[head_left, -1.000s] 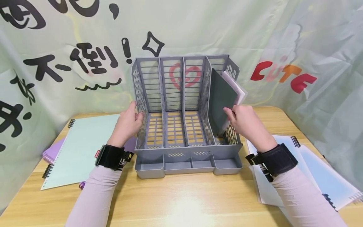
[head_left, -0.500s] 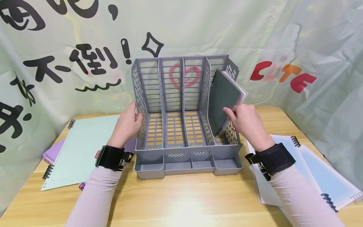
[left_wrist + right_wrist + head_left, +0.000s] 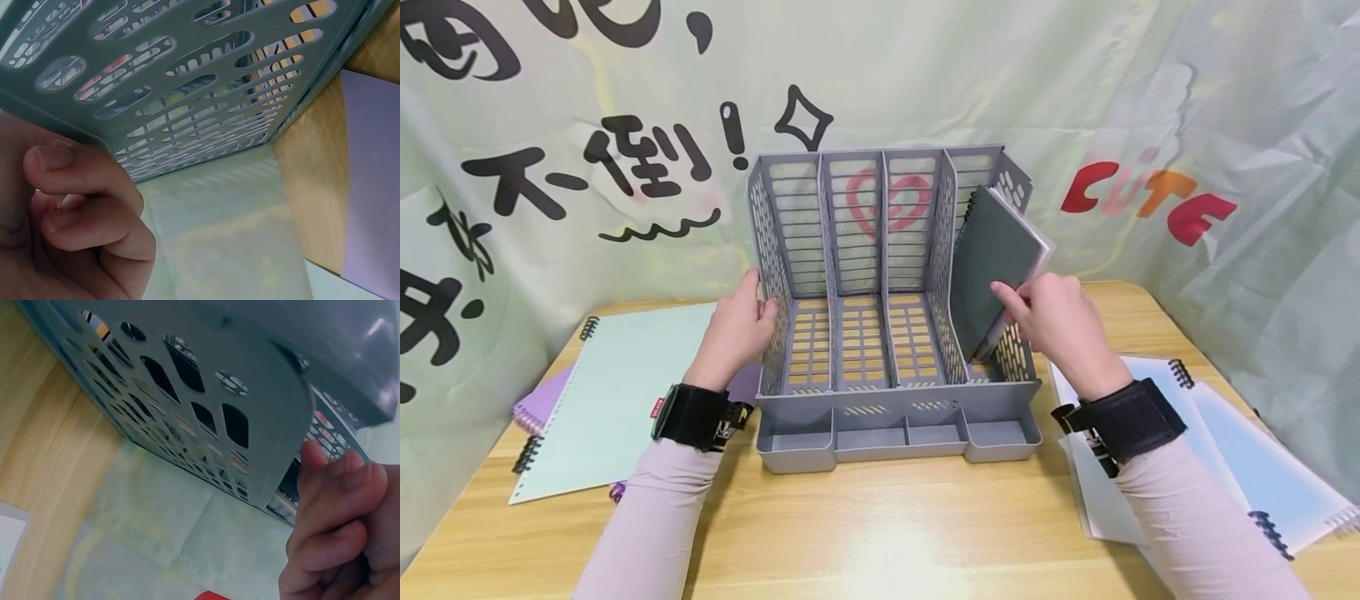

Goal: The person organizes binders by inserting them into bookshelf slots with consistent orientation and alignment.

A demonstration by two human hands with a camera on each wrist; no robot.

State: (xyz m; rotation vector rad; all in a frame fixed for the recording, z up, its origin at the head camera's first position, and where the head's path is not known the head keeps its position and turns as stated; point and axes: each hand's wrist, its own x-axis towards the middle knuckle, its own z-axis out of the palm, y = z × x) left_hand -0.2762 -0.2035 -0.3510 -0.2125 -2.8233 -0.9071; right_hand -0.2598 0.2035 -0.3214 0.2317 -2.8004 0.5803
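Observation:
A grey desk file rack (image 3: 880, 392) with upright slotted dividers stands in the middle of the table. In its rightmost compartment a dark green spiral notebook (image 3: 988, 258) leans, with pale lilac and white notebooks (image 3: 1039, 250) behind it. My right hand (image 3: 1060, 321) pinches the notebooks' front edge, thumb toward the green cover. In the right wrist view, the right hand's curled fingers (image 3: 331, 506) are beside the rack's outer wall. My left hand (image 3: 737, 329) holds the front edge of the left side wall; its bent fingers (image 3: 94, 206) show in the left wrist view.
At left lie a mint spiral notebook (image 3: 617, 392) and a purple one (image 3: 542, 396) partly under it. Several pale blue and white spiral notebooks (image 3: 1262, 467) lie at right, partly under my forearm. A printed cloth (image 3: 880, 75) hangs behind the wooden table (image 3: 880, 533).
The dark green notebook's back edge has shifted right, so its black spiral shows and it lies closer to the notebooks behind. My right hand has moved slightly; my left hand stays put.

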